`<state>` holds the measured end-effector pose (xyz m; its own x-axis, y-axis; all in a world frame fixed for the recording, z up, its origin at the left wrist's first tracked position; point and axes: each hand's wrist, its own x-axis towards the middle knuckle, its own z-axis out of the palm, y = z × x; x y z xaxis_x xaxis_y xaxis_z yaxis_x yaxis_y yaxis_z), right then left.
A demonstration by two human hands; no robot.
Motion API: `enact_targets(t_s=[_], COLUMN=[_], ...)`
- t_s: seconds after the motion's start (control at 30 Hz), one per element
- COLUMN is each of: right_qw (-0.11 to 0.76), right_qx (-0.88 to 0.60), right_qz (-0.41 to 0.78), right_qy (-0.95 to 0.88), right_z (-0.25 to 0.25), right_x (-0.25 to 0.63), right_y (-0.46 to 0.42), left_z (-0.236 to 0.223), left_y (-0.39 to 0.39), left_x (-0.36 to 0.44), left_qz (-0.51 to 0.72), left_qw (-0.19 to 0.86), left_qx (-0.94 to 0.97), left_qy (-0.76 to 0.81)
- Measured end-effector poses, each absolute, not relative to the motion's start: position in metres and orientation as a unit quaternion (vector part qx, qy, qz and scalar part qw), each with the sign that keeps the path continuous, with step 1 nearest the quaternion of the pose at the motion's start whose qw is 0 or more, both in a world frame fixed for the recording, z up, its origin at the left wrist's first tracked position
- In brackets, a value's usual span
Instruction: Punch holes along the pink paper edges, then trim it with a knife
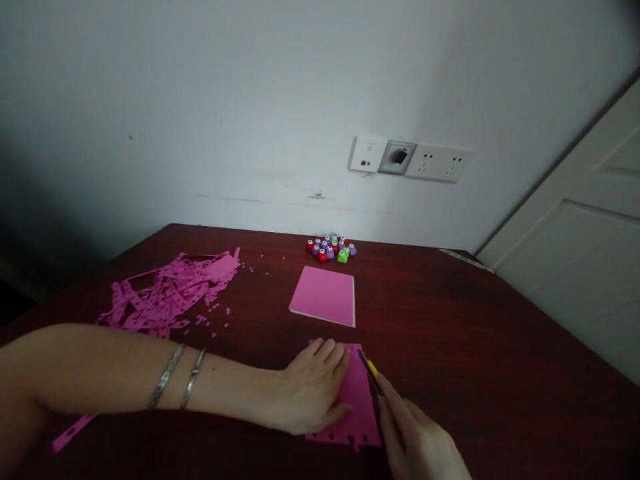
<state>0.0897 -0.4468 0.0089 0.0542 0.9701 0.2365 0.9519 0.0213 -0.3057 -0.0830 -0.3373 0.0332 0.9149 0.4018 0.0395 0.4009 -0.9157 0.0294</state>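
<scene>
My left hand (311, 387) lies flat, fingers stretched, pressing down a pink paper sheet (357, 400) near the table's front edge. The sheet's lower edge has punched notches. My right hand (417, 440) is closed on a yellow-and-black utility knife (373, 377), whose blade rests along the sheet's right edge. Two metal bangles (180, 377) sit on my left wrist.
A stack of pink paper (324, 295) lies beyond the sheet. A cluster of small coloured craft punches (331, 248) stands near the wall. A heap of pink punched strips (165, 297) covers the left of the dark red table (475, 333). Wall sockets (410, 160) are above.
</scene>
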Motion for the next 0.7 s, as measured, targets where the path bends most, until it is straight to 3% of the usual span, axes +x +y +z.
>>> enact_targets(t_s=[0.7], right_qw=[0.155], right_qx=[-0.708], right_qz=[0.043], right_qy=[-0.688], right_z=[0.0], right_x=[0.084], right_y=[-0.442], left_z=[0.041], left_y=[-0.34], left_x=[-0.08], left_qz=[0.052], left_qw=[0.037], left_qx=[0.974], left_qy=[0.216])
